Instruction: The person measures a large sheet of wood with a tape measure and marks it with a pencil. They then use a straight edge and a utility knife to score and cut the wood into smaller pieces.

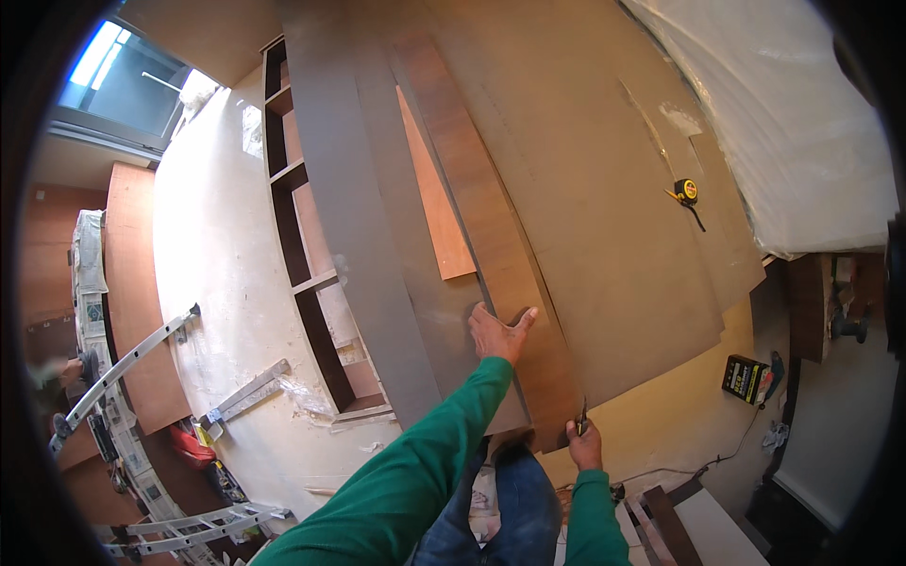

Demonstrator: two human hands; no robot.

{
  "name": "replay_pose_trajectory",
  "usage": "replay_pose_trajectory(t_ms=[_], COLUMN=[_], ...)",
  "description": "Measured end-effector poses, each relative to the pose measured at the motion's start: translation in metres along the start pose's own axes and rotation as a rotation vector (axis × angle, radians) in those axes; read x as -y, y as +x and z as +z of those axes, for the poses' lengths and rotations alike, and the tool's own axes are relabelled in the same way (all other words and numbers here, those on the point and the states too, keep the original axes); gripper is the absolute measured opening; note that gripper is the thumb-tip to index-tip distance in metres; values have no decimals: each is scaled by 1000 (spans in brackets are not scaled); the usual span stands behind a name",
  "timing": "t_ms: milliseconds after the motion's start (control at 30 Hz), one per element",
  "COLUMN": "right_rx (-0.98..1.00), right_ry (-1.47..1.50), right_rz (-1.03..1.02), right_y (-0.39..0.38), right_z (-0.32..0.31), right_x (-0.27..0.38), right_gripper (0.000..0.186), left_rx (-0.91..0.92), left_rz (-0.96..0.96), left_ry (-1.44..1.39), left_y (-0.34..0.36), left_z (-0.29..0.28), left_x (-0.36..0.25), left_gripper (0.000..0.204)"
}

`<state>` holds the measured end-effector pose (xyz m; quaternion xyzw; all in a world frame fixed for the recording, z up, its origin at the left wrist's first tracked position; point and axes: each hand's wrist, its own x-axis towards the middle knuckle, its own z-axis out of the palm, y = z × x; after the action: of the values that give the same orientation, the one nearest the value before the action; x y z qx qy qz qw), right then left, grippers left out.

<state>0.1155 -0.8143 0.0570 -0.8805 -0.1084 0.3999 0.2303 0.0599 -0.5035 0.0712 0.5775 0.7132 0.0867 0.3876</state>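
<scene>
A long brown wood-grain strip lies over large flat brown sheets, its near end close to my body. My left hand rests on the strip's left edge, fingers spread, thumb on its face. At the strip's near right corner, my right hand is closed around a small dark pointed tool, whose kind I cannot make out. A lighter orange-brown wood piece shows in a narrow gap left of the strip. Farther right on the sheets sits a yellow-and-black tape measure.
A dark-edged frame with several compartments runs along the left of the sheets. Aluminium ladder parts stand at left. A black-and-yellow box is at right, near a cable. White plastic sheeting covers something at far right.
</scene>
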Motion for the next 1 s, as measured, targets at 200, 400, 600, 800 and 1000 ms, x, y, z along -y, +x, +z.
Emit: replay_pose_trajectory(t_ms=[200, 400, 600, 800, 1000], right_rx=[152, 146, 3, -45, -189], right_ry=[-68, -106, 35, 141, 217], right_rz=[52, 10, -38, -23, -26], right_y=[-54, -52, -18, 39, 81], right_z=[-50, -90, -173, -289, -350], right_x=[55, 53, -29, -49, -83], right_gripper=[34, 35, 35, 39, 44], left_rx=[26, 20, -11, 86, 145], left_rz=[-13, -106, -13, 10, 91], left_ry=[-205, -386, -590, -629, -584], left_y=[1, -24, -95, -137, -159], left_z=[-9, -13, 62, 163, 260], left_x=[-27, -64, -127, -225, -297], left_gripper=[102, 87, 74, 69, 66])
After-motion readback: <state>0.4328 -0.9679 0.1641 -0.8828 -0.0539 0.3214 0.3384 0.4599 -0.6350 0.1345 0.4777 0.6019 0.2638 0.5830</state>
